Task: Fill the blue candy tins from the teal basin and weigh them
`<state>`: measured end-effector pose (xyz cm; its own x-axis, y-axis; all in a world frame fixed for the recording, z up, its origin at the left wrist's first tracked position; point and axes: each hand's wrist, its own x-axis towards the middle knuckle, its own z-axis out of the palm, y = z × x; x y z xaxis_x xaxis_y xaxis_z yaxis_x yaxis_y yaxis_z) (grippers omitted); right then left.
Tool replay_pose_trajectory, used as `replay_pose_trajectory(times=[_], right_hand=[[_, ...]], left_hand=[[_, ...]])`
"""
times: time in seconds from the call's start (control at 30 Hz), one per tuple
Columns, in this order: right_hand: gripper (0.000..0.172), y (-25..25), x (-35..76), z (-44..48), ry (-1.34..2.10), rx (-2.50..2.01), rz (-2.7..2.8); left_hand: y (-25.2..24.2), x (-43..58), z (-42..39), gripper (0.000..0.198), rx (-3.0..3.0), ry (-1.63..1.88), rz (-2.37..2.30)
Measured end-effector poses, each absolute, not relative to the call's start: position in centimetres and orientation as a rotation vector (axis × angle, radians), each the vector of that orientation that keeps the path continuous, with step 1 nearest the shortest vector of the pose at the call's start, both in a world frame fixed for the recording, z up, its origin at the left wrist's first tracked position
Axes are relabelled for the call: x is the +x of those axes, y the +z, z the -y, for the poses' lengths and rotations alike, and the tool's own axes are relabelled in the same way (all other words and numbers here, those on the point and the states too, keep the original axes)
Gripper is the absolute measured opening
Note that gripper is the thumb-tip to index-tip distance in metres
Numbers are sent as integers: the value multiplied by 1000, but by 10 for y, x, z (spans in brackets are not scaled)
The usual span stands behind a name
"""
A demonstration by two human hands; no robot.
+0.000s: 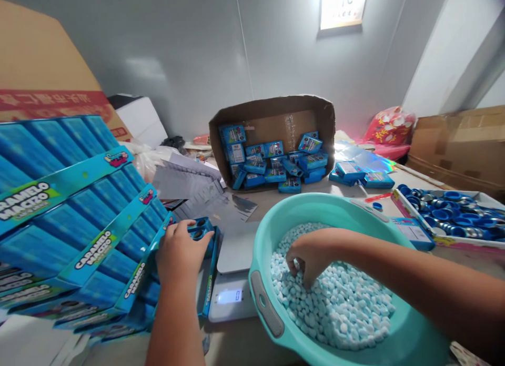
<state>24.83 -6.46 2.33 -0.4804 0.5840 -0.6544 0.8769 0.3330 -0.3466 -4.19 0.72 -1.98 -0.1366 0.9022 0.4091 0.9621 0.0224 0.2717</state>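
My left hand (182, 247) is closed around a small blue candy box (200, 228) with dark round openings, its thumb on the right side. That box sits in an open blue display tray (210, 274) beside the scale. My right hand (313, 255) reaches into a turquoise basin (323, 204) of small pale-blue and white candies (343, 308). Its fingers are curled, tips down among the candies; whatever lies between them is hidden. Between the hands stands a white digital scale (236, 250), its plate bare and its lit display showing 0.
Stacked blue display boxes (98, 219) rise at left. Behind, a cardboard box (272, 113) on its side holds several small blue boxes. More blue boxes (351, 171) lie right of it. A tray (453, 213) of blue-rimmed pieces and a large carton (457, 150) stand at right.
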Motion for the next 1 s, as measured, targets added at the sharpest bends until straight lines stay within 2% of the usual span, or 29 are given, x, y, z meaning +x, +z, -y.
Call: replay_pose_trajectory(times=[0.07, 0.2, 0.37, 0.47, 0.6, 0.67, 0.73, 0.87, 1.0], right_hand=[[48, 33, 251, 65, -895, 1323, -2241], [21, 58, 260, 43, -449, 1562, -2552], [23, 62, 278, -48, 52, 1853, -2475], [35, 42, 279, -104, 188, 1901, -2350], [56, 8, 267, -150, 274, 1890, -2252], [56, -6, 261, -163, 270, 1910, -2217], [47, -13, 257, -170, 249, 1935, -2202], [39, 1, 259, -167, 170, 1941, -2288], [51, 38, 268, -128, 73, 2030, -2473]], left_hand=[[-18, -39, -7, 40, -1972, -887, 2017], [-13, -32, -4, 24, -2003, -1185, 1671], [-6, -25, 1, 15, -2140, -1333, 1320], [-7, -25, 2, 17, -2217, -1326, 1220], [-13, -24, -4, 19, -2246, -1299, 1088], [-15, -24, -8, 20, -2240, -1288, 1053], [-16, -25, -9, 24, -2262, -1273, 1066], [-15, -28, -6, 34, -2322, -1282, 1210], [-15, -36, -3, 37, -2231, -1422, 1474]])
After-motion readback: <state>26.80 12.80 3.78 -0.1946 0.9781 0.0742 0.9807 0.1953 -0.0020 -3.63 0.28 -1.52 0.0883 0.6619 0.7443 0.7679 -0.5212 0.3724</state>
